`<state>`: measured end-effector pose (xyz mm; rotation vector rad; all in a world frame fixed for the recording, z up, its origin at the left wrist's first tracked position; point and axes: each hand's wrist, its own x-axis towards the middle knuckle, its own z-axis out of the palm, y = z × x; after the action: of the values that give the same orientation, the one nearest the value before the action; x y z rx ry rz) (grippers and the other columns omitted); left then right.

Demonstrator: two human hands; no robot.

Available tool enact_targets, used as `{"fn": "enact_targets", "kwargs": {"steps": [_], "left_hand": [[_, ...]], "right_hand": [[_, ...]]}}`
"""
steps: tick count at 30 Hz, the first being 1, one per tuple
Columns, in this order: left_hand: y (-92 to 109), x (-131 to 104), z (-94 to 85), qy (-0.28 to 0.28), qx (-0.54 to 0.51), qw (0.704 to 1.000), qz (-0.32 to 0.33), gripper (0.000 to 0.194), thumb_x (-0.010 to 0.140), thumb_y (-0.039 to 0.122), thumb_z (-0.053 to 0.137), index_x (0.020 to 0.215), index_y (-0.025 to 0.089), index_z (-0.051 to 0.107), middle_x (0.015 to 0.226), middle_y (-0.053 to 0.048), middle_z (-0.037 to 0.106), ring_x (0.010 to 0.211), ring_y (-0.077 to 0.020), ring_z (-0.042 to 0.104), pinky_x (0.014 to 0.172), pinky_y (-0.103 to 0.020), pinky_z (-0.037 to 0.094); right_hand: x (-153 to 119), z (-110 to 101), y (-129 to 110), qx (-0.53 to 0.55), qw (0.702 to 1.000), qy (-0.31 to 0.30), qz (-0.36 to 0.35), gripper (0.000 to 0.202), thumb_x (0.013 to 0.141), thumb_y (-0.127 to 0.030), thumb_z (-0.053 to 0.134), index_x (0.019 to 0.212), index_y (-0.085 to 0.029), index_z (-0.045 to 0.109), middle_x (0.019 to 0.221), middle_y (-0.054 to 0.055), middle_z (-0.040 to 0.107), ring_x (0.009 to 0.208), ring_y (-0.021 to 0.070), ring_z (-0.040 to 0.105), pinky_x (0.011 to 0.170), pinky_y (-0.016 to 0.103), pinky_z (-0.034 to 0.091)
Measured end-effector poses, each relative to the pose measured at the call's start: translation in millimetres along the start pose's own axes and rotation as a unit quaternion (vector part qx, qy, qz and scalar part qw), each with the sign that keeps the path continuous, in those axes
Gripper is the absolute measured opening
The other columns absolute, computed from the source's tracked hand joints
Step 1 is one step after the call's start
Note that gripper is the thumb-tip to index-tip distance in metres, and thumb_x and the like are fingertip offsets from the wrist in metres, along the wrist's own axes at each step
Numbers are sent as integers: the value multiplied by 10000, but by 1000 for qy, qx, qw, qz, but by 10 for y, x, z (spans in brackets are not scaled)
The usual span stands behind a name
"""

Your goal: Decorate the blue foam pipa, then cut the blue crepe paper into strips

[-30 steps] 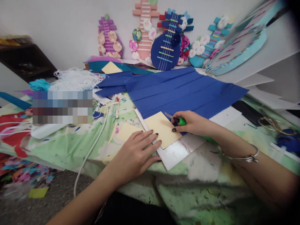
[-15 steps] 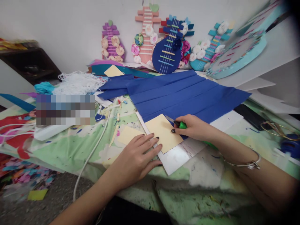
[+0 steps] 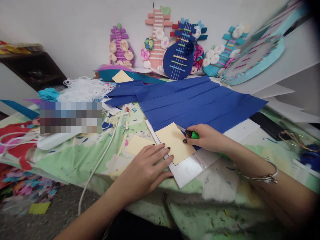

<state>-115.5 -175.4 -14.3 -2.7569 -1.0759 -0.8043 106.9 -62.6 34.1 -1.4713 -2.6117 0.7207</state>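
Note:
My left hand (image 3: 151, 166) lies with fingers spread, its fingertips pressing the left edge of a pale yellow piece of card (image 3: 175, 141). In my right hand (image 3: 206, 137) is a green and black utility knife (image 3: 193, 134), its blade pointing up and left along the card's upper right side. The card rests over a white board (image 3: 186, 173) and partly over the dark blue sheet (image 3: 200, 98), which has long creases or cuts across it. Another pale yellow piece (image 3: 137, 143) lies left of the board, partly under my left hand.
Decorated paper lutes, one of them dark blue (image 3: 178, 63), lean against the wall. At left are a heap of white cord (image 3: 85, 88) and a white power strip (image 3: 58, 137) with its cable. Scissors (image 3: 295, 138) and a black flat object (image 3: 267, 126) lie at right.
Almost nothing differs. The whole view has shifted slightly, while both hands, the card and the utility knife keep the same places relative to each other.

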Motion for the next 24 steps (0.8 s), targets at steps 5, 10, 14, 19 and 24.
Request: {"fn": "enact_targets", "kwargs": {"steps": [5,10,14,19,24], "left_hand": [[5,7,-7,5,-1,1000,0,331,902,310,564,1163,109,595,1177,-158,634,1183,-306,545,931,-496,498],[-4,3,2,10,-6,1000,1,332,897,310,572,1164,114,598,1169,-154,639,1187,-300,545,940,-490,497],[-9,-6,12,11,-11,1000,-3,332,894,309,577,1162,113,600,1172,-154,637,1184,-303,547,939,-495,497],[-2,-11,1,8,-11,1000,-5,331,896,305,575,1169,119,595,1183,-154,631,1193,-296,543,953,-485,494],[-8,-10,9,10,-10,1000,-6,330,896,313,576,1163,121,595,1185,-146,633,1190,-300,543,948,-485,499]], "right_hand": [[5,3,10,-10,1000,-2,1,143,771,-334,581,769,-194,615,733,9,631,650,147,514,577,253,326],[6,4,4,-13,1000,-2,-2,131,773,-324,582,770,-196,610,747,9,638,658,146,520,581,253,323],[3,8,4,-17,1000,0,-3,127,774,-324,582,760,-199,599,735,3,636,648,143,513,575,253,317],[4,7,8,-17,1000,-2,-12,129,776,-324,579,765,-197,596,768,13,645,666,147,523,586,254,319],[4,2,4,-22,1000,-5,-11,144,781,-335,574,771,-193,597,776,22,648,662,149,525,582,253,317]]}}
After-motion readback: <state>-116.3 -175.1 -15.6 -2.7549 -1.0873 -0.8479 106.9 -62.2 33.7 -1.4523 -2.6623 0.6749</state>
